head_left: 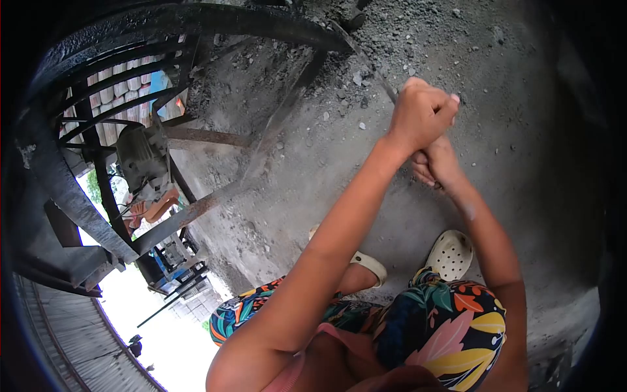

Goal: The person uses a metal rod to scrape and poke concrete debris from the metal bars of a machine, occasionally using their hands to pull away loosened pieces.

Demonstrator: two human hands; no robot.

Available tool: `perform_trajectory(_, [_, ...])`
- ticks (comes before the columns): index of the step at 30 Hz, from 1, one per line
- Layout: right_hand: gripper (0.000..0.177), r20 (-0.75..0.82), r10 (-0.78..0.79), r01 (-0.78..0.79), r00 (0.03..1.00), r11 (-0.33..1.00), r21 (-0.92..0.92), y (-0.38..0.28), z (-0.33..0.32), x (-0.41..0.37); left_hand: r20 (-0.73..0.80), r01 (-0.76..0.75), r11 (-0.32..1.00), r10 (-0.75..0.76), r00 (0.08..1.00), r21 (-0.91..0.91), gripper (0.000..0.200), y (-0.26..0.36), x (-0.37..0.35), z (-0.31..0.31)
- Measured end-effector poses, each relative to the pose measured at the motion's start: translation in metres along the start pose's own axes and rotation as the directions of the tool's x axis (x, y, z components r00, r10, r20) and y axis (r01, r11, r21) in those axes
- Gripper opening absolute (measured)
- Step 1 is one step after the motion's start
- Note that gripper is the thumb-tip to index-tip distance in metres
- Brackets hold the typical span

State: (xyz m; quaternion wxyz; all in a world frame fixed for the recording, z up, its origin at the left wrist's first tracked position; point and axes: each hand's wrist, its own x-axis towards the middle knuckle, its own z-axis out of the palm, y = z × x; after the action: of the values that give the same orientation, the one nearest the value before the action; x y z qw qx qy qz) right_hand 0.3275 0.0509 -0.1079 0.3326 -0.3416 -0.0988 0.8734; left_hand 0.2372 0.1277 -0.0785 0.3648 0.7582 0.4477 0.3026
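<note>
A long thin rod (372, 65) slants from the loose grey gravel down to my hands; its far end lies near the dark metal frame, and I cannot make out what is on it. My left hand (421, 114) is closed in a fist around the rod. Just below it, my right hand (439, 163) is curled closed, touching or nearly touching the left wrist. The near end of the rod is hidden by my hands.
Grey gravel (450, 42) covers the ground ahead. A dark metal frame (215, 196) with a motor (140, 157) stands at left, stacked bags (117, 85) behind it. My feet in pale clogs (450, 255) are below. A concrete wall (575, 163) runs along the right.
</note>
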Motion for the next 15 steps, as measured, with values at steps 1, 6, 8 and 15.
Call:
perform_trajectory(1, [0.022,0.002,0.005,-0.005,1.0,1.0,0.009,0.003,-0.003,0.002,0.006,0.008,1.0,-0.008,1.0,0.003,0.035,0.004,-0.002,-0.004])
perform_trajectory(6, [0.021,0.008,-0.465,0.226,0.885,0.417,-0.88,-0.006,-0.005,0.007,0.081,0.129,0.972,-0.147,0.986,0.199,0.035,0.002,0.01,-0.014])
perform_trajectory(8, [0.021,0.006,-0.486,0.159,0.874,0.274,-0.949,-0.001,0.001,0.005,0.104,0.093,0.963,-0.122,0.987,0.252,0.035,0.005,-0.006,-0.015])
perform_trajectory(15, [0.013,-0.07,0.128,-0.123,0.989,0.989,0.08,-0.057,0.065,-0.051,0.15,0.164,0.974,-0.188,0.971,0.158,0.037,0.034,-0.014,-0.043])
